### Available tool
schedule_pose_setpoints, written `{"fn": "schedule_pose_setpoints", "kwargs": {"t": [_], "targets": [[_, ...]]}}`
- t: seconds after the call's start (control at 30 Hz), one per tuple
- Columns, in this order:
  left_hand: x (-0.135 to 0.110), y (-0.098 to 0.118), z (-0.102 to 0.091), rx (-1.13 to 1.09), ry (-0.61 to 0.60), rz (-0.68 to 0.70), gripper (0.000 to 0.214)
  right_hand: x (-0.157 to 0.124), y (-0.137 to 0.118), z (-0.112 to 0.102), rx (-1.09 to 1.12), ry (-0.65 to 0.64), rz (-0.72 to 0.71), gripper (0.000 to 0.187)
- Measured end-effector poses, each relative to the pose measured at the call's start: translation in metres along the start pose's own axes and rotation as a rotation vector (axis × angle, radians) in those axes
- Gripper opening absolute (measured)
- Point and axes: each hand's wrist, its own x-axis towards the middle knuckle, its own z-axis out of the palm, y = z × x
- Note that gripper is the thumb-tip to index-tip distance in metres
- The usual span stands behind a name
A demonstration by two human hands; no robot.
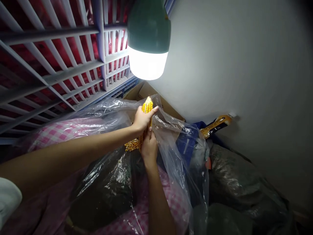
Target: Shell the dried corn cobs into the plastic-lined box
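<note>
A yellow corn cob stands upright over a clear plastic bag. My left hand is wrapped round the cob's upper part, thumb near the tip. My right hand grips the cob's lower end from below. Loose yellow kernels lie in a small heap just left of my right hand, inside the plastic. The cob's lower end is hidden by my fingers.
A lit lamp with a green top hangs close above the hands. A white lattice grille over red cloth fills the upper left. A cardboard box sits behind the bag. Pink checked cloth, dark bags and a white wall surround the spot.
</note>
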Motion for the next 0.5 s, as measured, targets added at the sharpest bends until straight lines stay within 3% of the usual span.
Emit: {"fn": "schedule_pose_setpoints", "kwargs": {"t": [0.17,0.37,0.5], "targets": [[0.007,-0.009,-0.002,0.065,-0.037,0.084,0.060,0.005,0.007,0.012,-0.093,0.045,0.028,0.071],[0.007,-0.023,-0.002,0.183,-0.083,0.082,0.057,0.008,0.023,0.016,0.011,0.048,0.131,0.066],[0.005,-0.020,-0.003,0.238,-0.066,0.107,0.055,0.007,0.024,0.021,0.152,0.067,0.187,0.058]]}}
